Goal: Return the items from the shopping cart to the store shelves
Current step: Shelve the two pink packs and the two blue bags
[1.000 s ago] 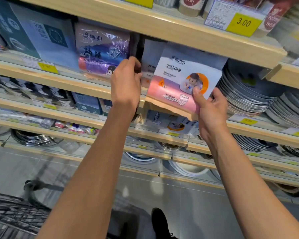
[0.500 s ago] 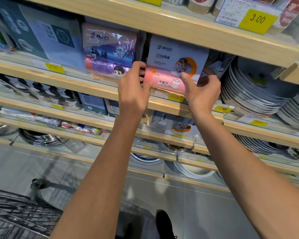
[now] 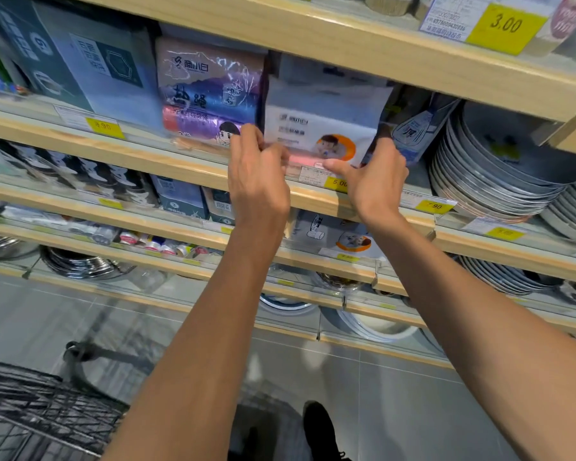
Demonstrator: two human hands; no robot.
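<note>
A white packet (image 3: 326,128) with an orange circle and a cartoon child on its front stands upright on a wooden shelf (image 3: 180,168), just behind the shelf's front edge. Both hands are on it. The left hand (image 3: 260,181) has its fingers curled at the packet's lower left corner, pinching that edge. The right hand (image 3: 374,181) holds the lower right side, its thumb laid flat across the front near the bottom and its fingers wrapped round the right edge.

Touching the packet on its left is a purple and pink packet (image 3: 210,94) in shiny film. Farther left along the same shelf stands a grey-blue box (image 3: 90,64). To the right of the white packet a blue and white pack (image 3: 413,134) leans, and past it a stack of metal plates (image 3: 499,174) sits tilted toward the shelf's right end.

Yellow price tags line the front edges of the shelves; one (image 3: 338,183) sits just below the packet, between the two hands. On the shelf below lies another white packet (image 3: 340,234) of the same design.

The black wire shopping cart (image 3: 30,407) shows at the lower left, on the grey tiled floor (image 3: 396,394).
</note>
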